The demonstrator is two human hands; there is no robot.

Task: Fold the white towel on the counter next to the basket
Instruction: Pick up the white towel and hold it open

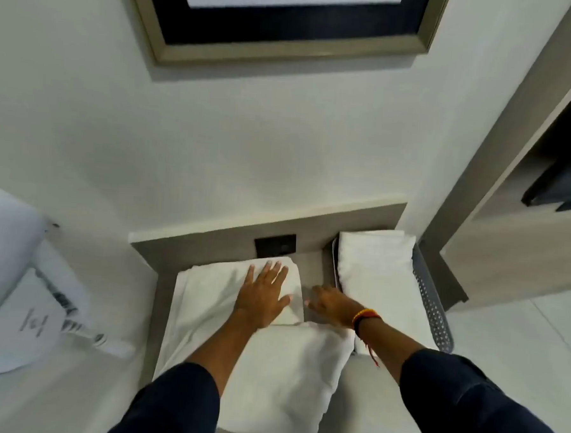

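A white towel (207, 295) lies partly folded on the grey counter (311, 267). My left hand (265, 294) presses flat on its far right part, fingers spread. Beside the towel's right edge, my right hand (327, 306) has its fingers curled at the cloth; I cannot tell whether it grips the towel. A red-and-yellow thread band is on that wrist. Nearer to me lies a second white folded piece (288, 382), overlapping the towel's near edge. To the right stands a grey perforated basket (433, 310) with a white folded towel (377, 270) in it.
A dark wall socket (275, 245) sits on the counter's back panel. A bed with white pillows (8, 235) and bedding is at the left. A framed picture (287, 24) hangs above. A wardrobe (526, 212) stands at the right, over a pale tiled floor.
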